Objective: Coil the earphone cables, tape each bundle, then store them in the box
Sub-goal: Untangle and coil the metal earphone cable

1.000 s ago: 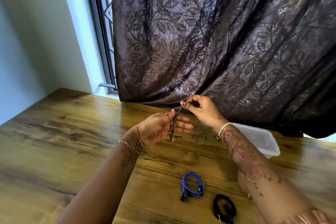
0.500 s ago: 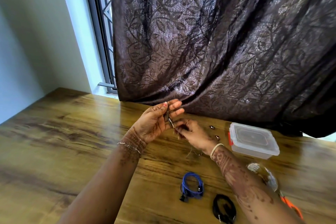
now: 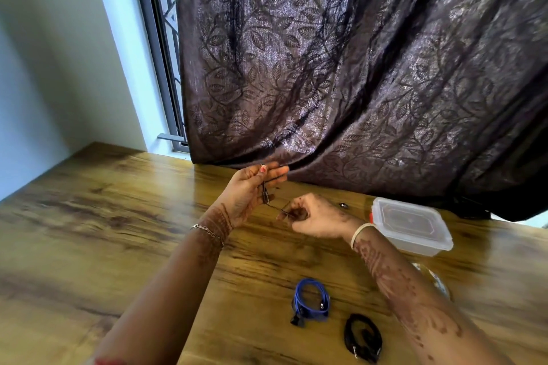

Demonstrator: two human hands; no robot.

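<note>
Over the table (image 3: 89, 216) our L hand (image 3: 252, 191) pinches cable (image 3: 264, 197) loops upright, thumb on near-straight fingers (image 3: 278, 170), as a winding form, w/ our curled R hand (image 3: 320, 216) pinching the free end taut; box (image 3: 412, 227) far right.

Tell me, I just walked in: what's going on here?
A person is coiling a thin dark earphone cable: the left hand holds the loops, the right hand pinches the loose strand. A blue bundle and a black bundle lie coiled on the table. The lidded plastic box stands at the right.
</note>
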